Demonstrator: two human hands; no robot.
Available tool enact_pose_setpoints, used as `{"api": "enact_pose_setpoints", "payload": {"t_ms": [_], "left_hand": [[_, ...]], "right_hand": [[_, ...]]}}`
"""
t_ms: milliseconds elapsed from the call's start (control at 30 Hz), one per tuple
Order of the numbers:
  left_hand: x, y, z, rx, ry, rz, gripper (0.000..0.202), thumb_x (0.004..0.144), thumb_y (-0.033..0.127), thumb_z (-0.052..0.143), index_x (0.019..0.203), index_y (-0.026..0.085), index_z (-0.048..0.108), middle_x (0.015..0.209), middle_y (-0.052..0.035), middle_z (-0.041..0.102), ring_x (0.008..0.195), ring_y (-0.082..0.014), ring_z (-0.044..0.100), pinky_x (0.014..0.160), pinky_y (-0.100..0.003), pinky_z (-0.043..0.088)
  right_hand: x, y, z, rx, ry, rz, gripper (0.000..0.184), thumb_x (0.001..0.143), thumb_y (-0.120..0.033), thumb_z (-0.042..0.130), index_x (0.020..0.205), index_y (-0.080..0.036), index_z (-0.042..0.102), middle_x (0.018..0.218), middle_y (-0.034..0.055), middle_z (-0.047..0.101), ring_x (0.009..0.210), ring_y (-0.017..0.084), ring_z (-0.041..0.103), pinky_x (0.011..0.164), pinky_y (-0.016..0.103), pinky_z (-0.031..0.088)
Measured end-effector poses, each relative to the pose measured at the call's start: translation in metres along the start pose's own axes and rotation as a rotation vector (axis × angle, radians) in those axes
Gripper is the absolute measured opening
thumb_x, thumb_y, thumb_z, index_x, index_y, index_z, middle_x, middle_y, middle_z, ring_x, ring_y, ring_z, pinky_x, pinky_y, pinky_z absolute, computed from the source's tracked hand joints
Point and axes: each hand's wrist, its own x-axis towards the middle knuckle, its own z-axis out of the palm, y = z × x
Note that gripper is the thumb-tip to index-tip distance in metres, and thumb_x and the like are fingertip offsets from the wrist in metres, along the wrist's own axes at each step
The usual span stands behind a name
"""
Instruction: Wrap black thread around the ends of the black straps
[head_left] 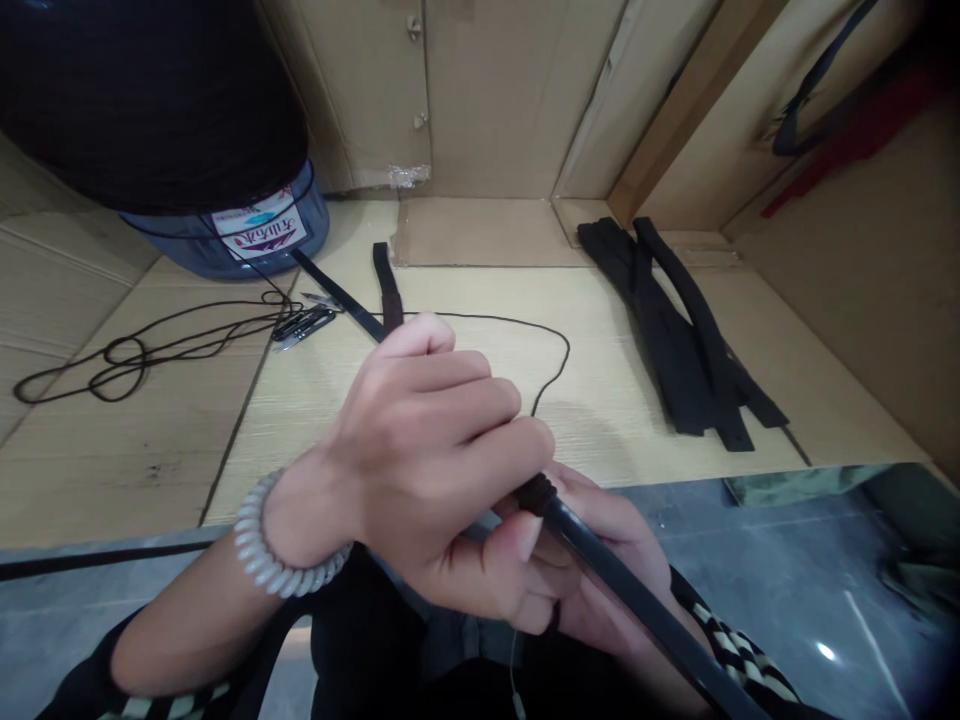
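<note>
A long, narrow black strip [630,575] runs diagonally past both hands, from the table at upper left to the lower right edge. My left hand [442,450], with a coiled grey band on the wrist, is closed around the strip, its thumb and forefinger by a dark cord wrap [537,492]. My right hand [607,540] is under the strip, its fingers curled at the wrap and partly hidden by the left hand. A thin dark cord [568,345] loops over the table to the wrapped spot. A short dark strap [385,280] lies just beyond my left hand.
A pile of black strips [667,340] lies at right. Metal snips [304,325] rest beside loose cord loops [120,365] at left. Behind them stands a blue plastic jug [315,225] under a big dark cord bundle [150,100]. Cardboard walls [517,100] enclose the table.
</note>
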Motion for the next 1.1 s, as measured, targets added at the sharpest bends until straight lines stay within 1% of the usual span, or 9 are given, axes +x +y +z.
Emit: {"api": "enact_pose_setpoints", "payload": {"t_ms": [133, 333, 467, 567, 600, 700, 767, 933, 1100], "left_hand": [[-0.001, -0.005, 0.002, -0.021, -0.029, -0.012, 0.021, 0.073, 0.035, 0.045, 0.069, 0.018, 0.057, 0.056, 0.0007, 0.056, 0.05, -0.0138, 0.045, 0.057, -0.035, 0.025], [0.0, -0.01, 0.003, -0.074, -0.044, -0.031, 0.022, 0.077, 0.036, 0.045, 0.072, 0.019, 0.058, 0.057, 0.0011, 0.055, 0.052, -0.0134, 0.045, 0.058, -0.035, 0.029], [-0.006, -0.019, 0.009, -0.087, 0.159, -0.166, 0.026, 0.088, 0.034, 0.042, 0.089, 0.015, 0.06, 0.091, -0.0099, 0.063, 0.086, -0.0197, 0.056, 0.078, -0.038, 0.04], [-0.019, -0.019, 0.018, -0.136, 0.342, -0.486, 0.025, 0.094, 0.033, 0.043, 0.082, 0.016, 0.057, 0.077, -0.0045, 0.055, 0.074, -0.0139, 0.05, 0.068, -0.03, 0.039], [-0.024, -0.016, 0.021, -0.246, 0.298, -0.636, 0.028, 0.095, 0.036, 0.042, 0.079, 0.017, 0.055, 0.07, -0.0015, 0.052, 0.065, -0.0115, 0.047, 0.06, -0.028, 0.036], [-0.032, 0.001, 0.03, -0.753, -0.04, -0.935, 0.041, 0.096, 0.051, 0.031, 0.084, 0.019, 0.053, 0.064, 0.0016, 0.05, 0.055, -0.0104, 0.045, 0.049, -0.025, 0.035], [-0.031, 0.016, 0.038, -0.843, -0.034, -1.016, 0.04, 0.095, 0.056, 0.034, 0.085, 0.02, 0.049, 0.063, 0.003, 0.049, 0.057, -0.01, 0.047, 0.052, -0.023, 0.038], [-0.019, 0.041, 0.068, -0.844, 0.349, -1.145, 0.023, 0.096, 0.043, 0.043, 0.093, 0.022, 0.051, 0.083, 0.001, 0.059, 0.076, -0.0087, 0.057, 0.069, -0.018, 0.048], [-0.023, 0.043, 0.084, -0.733, 0.461, -1.173, 0.029, 0.096, 0.045, 0.039, 0.081, 0.021, 0.045, 0.06, 0.0041, 0.051, 0.052, -0.0078, 0.052, 0.048, -0.019, 0.042]], "right_hand": [[-0.001, -0.009, 0.002, 0.529, -0.146, 0.146, 0.033, 0.095, -0.029, 0.047, 0.07, -0.017, 0.03, 0.054, -0.0076, 0.02, 0.044, 0.005, 0.014, 0.049, 0.016, 0.027], [-0.001, -0.011, 0.003, 0.572, -0.103, 0.131, 0.028, 0.095, -0.026, 0.047, 0.071, -0.017, 0.035, 0.053, -0.0078, 0.021, 0.044, 0.004, 0.016, 0.05, 0.016, 0.029], [0.005, -0.012, -0.001, 0.298, 0.06, -0.084, 0.018, 0.089, -0.029, 0.059, 0.083, -0.016, 0.049, 0.055, -0.0084, 0.026, 0.045, 0.003, 0.02, 0.047, 0.016, 0.026], [0.01, -0.016, -0.01, -0.041, 0.224, -0.223, 0.021, 0.088, -0.035, 0.061, 0.087, -0.017, 0.052, 0.057, -0.0076, 0.03, 0.045, 0.003, 0.023, 0.043, 0.016, 0.021], [0.011, -0.018, -0.013, -0.164, 0.265, -0.262, 0.021, 0.089, -0.037, 0.06, 0.087, -0.017, 0.052, 0.058, -0.007, 0.032, 0.046, 0.003, 0.025, 0.042, 0.016, 0.021], [0.016, -0.019, -0.021, -0.507, 0.317, -0.39, 0.021, 0.094, -0.036, 0.053, 0.085, -0.017, 0.05, 0.063, -0.0049, 0.041, 0.05, 0.004, 0.034, 0.045, 0.016, 0.029], [0.02, -0.017, -0.024, -0.702, 0.345, -0.482, 0.018, 0.095, -0.033, 0.05, 0.088, -0.017, 0.051, 0.067, -0.0031, 0.048, 0.056, 0.005, 0.043, 0.051, 0.017, 0.036], [0.029, -0.005, -0.025, -1.116, 0.51, -0.664, 0.006, 0.096, -0.024, 0.046, 0.096, -0.018, 0.048, 0.067, -0.0036, 0.052, 0.058, 0.007, 0.049, 0.053, 0.019, 0.036], [0.032, -0.002, -0.028, -1.095, 0.489, -0.65, 0.009, 0.096, -0.027, 0.046, 0.094, -0.018, 0.046, 0.063, -0.0046, 0.051, 0.052, 0.006, 0.048, 0.051, 0.02, 0.036]]}}
